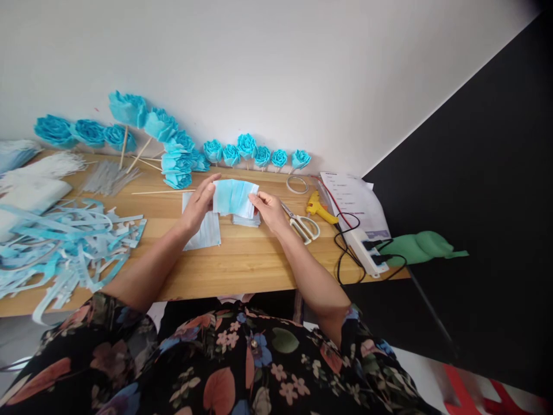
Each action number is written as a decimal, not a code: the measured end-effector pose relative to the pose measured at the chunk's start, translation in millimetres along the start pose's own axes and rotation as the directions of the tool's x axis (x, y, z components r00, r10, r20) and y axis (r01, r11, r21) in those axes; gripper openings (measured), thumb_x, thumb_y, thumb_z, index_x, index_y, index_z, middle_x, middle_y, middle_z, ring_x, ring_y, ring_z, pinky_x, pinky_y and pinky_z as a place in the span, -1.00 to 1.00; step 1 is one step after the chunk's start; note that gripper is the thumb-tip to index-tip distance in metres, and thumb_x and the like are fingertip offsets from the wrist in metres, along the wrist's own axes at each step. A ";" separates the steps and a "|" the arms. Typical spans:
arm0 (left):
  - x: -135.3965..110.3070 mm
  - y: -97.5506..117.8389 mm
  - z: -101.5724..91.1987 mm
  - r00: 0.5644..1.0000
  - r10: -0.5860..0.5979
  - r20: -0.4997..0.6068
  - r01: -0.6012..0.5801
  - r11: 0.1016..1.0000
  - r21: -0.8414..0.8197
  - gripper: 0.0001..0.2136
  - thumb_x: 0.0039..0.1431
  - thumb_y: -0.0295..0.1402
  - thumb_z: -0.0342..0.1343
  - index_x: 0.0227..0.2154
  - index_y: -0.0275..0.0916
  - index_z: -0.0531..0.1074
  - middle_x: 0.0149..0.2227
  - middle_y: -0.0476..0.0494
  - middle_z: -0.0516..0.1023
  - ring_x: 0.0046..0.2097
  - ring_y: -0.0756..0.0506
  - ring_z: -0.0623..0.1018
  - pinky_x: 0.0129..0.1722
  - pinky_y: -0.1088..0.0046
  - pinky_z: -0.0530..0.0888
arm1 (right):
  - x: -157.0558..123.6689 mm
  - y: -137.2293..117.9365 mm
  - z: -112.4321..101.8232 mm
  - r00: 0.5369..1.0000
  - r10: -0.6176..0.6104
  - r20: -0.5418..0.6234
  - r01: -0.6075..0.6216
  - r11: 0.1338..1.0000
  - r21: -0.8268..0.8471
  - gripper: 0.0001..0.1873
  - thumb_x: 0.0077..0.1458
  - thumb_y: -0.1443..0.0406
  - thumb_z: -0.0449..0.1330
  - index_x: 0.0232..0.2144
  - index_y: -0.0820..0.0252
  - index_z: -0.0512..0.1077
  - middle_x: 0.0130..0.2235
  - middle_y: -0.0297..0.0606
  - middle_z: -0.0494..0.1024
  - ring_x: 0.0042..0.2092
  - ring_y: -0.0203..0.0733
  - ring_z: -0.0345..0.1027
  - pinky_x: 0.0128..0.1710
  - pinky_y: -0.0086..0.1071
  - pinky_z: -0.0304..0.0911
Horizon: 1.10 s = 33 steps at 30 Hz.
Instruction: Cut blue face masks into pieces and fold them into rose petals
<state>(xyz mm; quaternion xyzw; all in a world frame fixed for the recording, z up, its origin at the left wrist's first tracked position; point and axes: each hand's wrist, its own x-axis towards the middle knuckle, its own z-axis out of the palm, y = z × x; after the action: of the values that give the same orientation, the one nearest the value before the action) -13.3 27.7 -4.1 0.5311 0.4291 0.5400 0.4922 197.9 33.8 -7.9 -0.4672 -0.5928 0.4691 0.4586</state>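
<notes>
Both hands hold a light blue pleated sheet [233, 197] just above the wooden table [242, 265]. My left hand [199, 203] grips its left edge, fingers closed on it. My right hand [266, 208] pinches its right edge. Under the left hand lies a flat pale blue sheet [206, 233]. A small stack of folded blue pieces [246, 220] sits below the held sheet.
Scissors [303, 225] lie right of my right hand, then a yellow glue gun [318, 208], a white power strip [366, 249] with black cables and papers [355, 202]. Blue paper roses [254, 153] line the wall. Blue strips [60, 248] pile at left. A thin wooden stick [159, 192] lies behind.
</notes>
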 end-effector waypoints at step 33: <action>1.7 -3.2 6.1 0.999 -0.006 0.046 0.012 0.990 -0.142 -0.18 -0.14 -0.20 0.49 0.23 -0.19 0.33 -0.19 -0.16 0.61 -0.16 -0.19 0.61 -0.15 0.29 0.56 | -1.6 -6.7 -2.0 0.986 -0.155 -0.055 0.144 0.975 -0.167 -0.57 0.19 -0.01 0.13 -0.55 0.14 0.23 -0.55 -0.44 0.21 -0.45 -0.34 0.10 -0.41 -0.41 0.02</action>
<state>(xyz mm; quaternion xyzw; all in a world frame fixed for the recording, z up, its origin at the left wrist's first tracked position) -6.9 29.6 -6.6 0.5047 0.3806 0.5550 0.5408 199.3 31.6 -1.2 -0.4727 -0.6465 0.3674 0.4729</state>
